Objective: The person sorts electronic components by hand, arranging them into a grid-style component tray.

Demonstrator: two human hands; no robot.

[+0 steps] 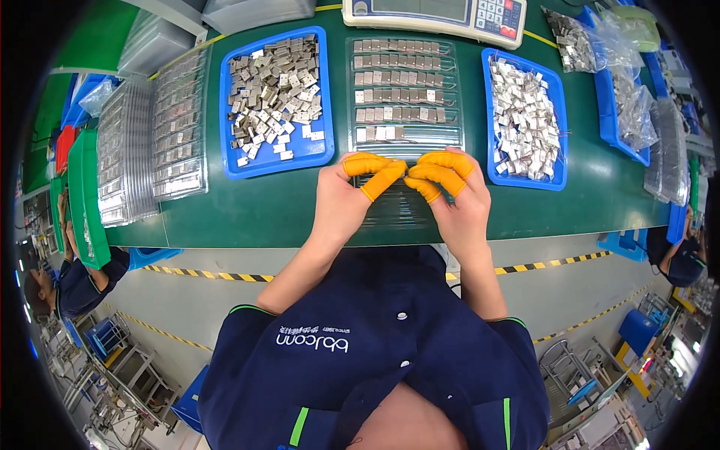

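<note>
My left hand [351,191] and my right hand [459,191] meet over the near part of a clear plastic tray [407,148]. Yellow-orange finger cots cover several fingers of each. The fingertips of both are pinched together around something small and dark, too covered to name. Beyond them, rows of small grey metal blocks [397,78] with thin wires lie in the tray's grooves; the nearest row is only part filled, from its left end. To the left, a blue bin [328,112] holds loose metal pieces [274,82]. A blue bin [561,127] on the right holds white-labelled wired pieces [523,124].
At the back stands a digital scale [442,16]. Stacked clear trays [127,157] and a filled tray [180,124] sit on the left, beside a green bin [88,202]. Bagged parts [574,45] and more clear trays [667,157] lie far right. Co-workers flank both sides.
</note>
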